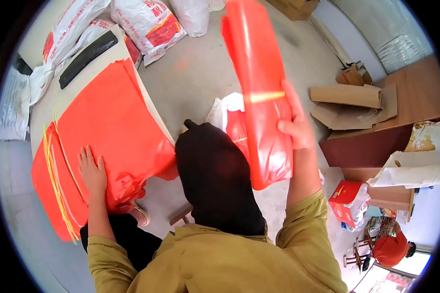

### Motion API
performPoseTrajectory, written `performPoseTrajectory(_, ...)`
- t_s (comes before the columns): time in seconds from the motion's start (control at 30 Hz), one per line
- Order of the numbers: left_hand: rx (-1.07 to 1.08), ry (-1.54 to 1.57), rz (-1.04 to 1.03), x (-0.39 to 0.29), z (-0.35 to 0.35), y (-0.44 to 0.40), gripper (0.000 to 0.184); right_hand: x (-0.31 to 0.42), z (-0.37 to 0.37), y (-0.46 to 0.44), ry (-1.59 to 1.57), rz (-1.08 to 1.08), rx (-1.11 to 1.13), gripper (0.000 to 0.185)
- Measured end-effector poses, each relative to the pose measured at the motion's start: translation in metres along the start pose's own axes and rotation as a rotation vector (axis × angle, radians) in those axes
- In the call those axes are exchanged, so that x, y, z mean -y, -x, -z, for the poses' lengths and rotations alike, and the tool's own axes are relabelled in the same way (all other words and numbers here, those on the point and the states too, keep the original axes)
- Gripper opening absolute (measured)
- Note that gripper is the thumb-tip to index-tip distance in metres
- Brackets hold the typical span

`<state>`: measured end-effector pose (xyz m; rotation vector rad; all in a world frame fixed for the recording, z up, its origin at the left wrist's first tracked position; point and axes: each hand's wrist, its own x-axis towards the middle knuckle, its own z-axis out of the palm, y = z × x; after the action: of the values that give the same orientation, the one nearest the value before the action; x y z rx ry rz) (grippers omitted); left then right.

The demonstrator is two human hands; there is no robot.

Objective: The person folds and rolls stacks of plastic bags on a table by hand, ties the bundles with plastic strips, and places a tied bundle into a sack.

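- Right hand: closed on the red plastic bundle. Thumb lies on its face, fingers wrap the right edge, just below the yellow band.
- Bundle: up off the table and floor, long side running away from me. Its near end is close to my black-clad knee.
- Left hand: palm down, fingers a bit apart, resting on the red sheets. Not pinching anything.
- Sheets: on the pale table to my left, crumpled at the near right corner. Yellow ties lie across their left part.
- Handling, my read: bundle is thin film folded in layers. Moderate weight, floppy at the ends, firmer at the band. Glossy, so likely slick; layers may slide on each other.
- Best grip: around the middle by the band, thumb on one face, fingers on the other. Grabbing one outer layer could stretch or pull it out. Won't break, but could tear at an edge.
- Loose sheets: soft, no stiffness. Flat palm pins them better than fingertips.
- Nearby: black roll at the table's far end; white bag with red plastic in it, just beyond the knee.
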<state>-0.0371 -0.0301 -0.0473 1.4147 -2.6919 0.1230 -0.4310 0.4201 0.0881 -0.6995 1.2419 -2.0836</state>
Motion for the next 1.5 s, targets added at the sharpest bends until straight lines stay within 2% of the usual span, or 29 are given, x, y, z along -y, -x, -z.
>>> performPoseTrajectory(0.07,-0.011,-0.002,-0.012,0.003,-0.003,0.0,0.064,-0.052,0.059,0.043,-0.064,-0.11,-0.09,0.103)
performPoseTrajectory(0.13,-0.018,-0.007,-0.016,0.005,-0.005,0.0,0.064,-0.103,0.093,0.089,-0.058,-0.364,-0.234,0.097)
performPoseTrajectory(0.2,-0.015,-0.018,-0.025,0.006,-0.006,0.0,0.063,-0.174,0.132,0.133,0.316,-0.585,-0.298,0.092)
performPoseTrajectory(0.27,-0.034,-0.004,-0.041,0.008,-0.008,-0.001,0.063,-0.223,0.158,0.172,0.255,-0.761,-0.341,0.09)
performPoseTrajectory(0.3,-0.043,0.005,-0.048,0.01,-0.009,-0.001,0.063,-0.225,0.153,0.175,0.223,-0.85,-0.36,0.089)
performPoseTrajectory(0.4,-0.051,0.029,-0.065,0.015,-0.012,-0.003,0.063,-0.21,0.147,0.171,0.212,-0.863,-0.388,0.085)
performPoseTrajectory(0.6,-0.044,0.012,-0.071,0.017,-0.01,-0.001,0.062,-0.224,0.169,0.132,0.481,-0.698,-0.3,0.086)
performPoseTrajectory(0.63,-0.04,0.009,-0.07,0.016,-0.009,0.0,0.061,-0.237,0.179,0.122,0.443,-0.636,-0.294,0.087)
performPoseTrajectory(0.73,-0.032,0.011,-0.08,0.014,-0.008,-0.001,0.061,-0.248,0.189,0.093,0.227,-0.656,-0.372,0.086)
performPoseTrajectory(0.83,-0.035,0.03,-0.088,0.015,-0.007,-0.002,0.061,-0.242,0.185,0.073,0.447,-0.691,-0.343,0.084)
performPoseTrajectory(0.9,-0.028,0.043,-0.079,0.013,-0.005,0.0,0.061,-0.227,0.176,0.066,0.538,-0.821,-0.355,0.083)
performPoseTrajectory(0.97,-0.031,0.054,-0.084,0.01,-0.002,0.001,0.061,-0.233,0.181,0.067,0.671,-0.773,-0.356,0.082)
performPoseTrajectory(1.03,-0.035,0.062,-0.088,0.01,-0.002,0.002,0.06,-0.258,0.196,0.075,0.834,-0.544,-0.343,0.081)
performPoseTrajectory(1.13,-0.04,0.069,-0.099,0.012,-0.003,0.002,0.06,-0.267,0.208,0.075,0.79,-0.433,-0.408,0.078)
performPoseTrajectory(1.2,-0.043,0.09,-0.111,0.011,-0.002,0.0,0.06,-0.269,0.207,0.082,1.02,-0.405,-0.394,0.069)
performPoseTrajectory(1.27,-0.046,0.083,-0.113,0.014,-0.004,-0.001,0.059,-0.278,0.194,0.081,1.21,-0.371,-0.424,0.065)
performPoseTrajectory(1.3,-0.047,0.08,-0.112,0.015,-0.005,0.0,0.059,-0.287,0.192,0.081,1.304,-0.436,-0.406,0.062)
performPoseTrajectory(1.37,-0.043,0.078,-0.102,0.012,-0.003,0.001,0.059,-0.293,0.175,0.089,1.382,-0.396,-0.458,0.062)
performPoseTrajectory(1.43,-0.041,0.082,-0.103,0.011,-0.002,0.002,0.059,-0.292,0.141,0.109,1.513,-0.423,-0.412,0.063)
performPoseTrajectory(1.5,-0.05,0.098,-0.116,0.011,-0.003,0.001,0.059,-0.264,0.094,0.126,1.694,-0.51,-0.263,0.065)
